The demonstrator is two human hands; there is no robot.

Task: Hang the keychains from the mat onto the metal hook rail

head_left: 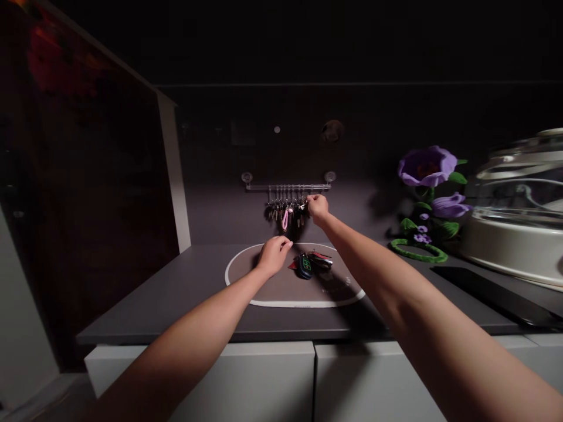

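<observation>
Under a clear rail (288,187) on the back wall, several keys (276,212) hang from a row of hooks, with a pink strap (285,220) among them. My right hand (317,207) is raised to the right end of this row, fingers pinched together; what they grip is hidden. Lower down, my left hand (274,255) hovers over an oval mat (246,275), its fingers loosely bent and nothing visible in them. Right of it on the mat lies a dark car key fob (304,266) with green markings, beside a bunch of keys (322,259) with red parts.
Purple felt flowers (427,167) with a green ring base stand right of the mat. A flat black object (497,296) lies in front of a large domed, clear-topped container (519,234). White cabinet fronts (264,375) are below the dark countertop (189,293).
</observation>
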